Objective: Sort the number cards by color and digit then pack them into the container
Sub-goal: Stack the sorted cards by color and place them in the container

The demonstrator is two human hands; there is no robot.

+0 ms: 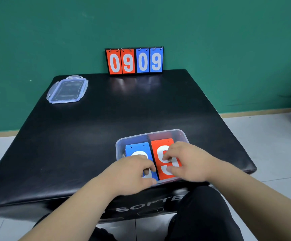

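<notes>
At the near edge of the bench (106, 127): clear plastic container (181, 134), right in front of the person, with both hands in it.
Cards: a blue card (137, 148) on the left and a red card (160, 145) on the right, side by side inside the container and lying face up, edges pretty much touching.
Digits: the red one shows a white 9. The blue one is mostly covered by the hand, so can't really say.
Left hand (132, 173): fingers curled, thumb and forefinger pinching the lower part of the blue card.
Right hand (190, 162): fingers bent too, thumb and forefinger tips clamped on the white digit of the red card.
Lid (67, 90): clear, lying flat at the far left corner of the bench, well apart from the container.
Scoreboard (135, 60): stands upright at the far edge against the green wall (228, 40) and reads 09 in red, then 09 in blue.
Bench front: white lettering, partly hidden, "SOFTB" is all I can read.
</notes>
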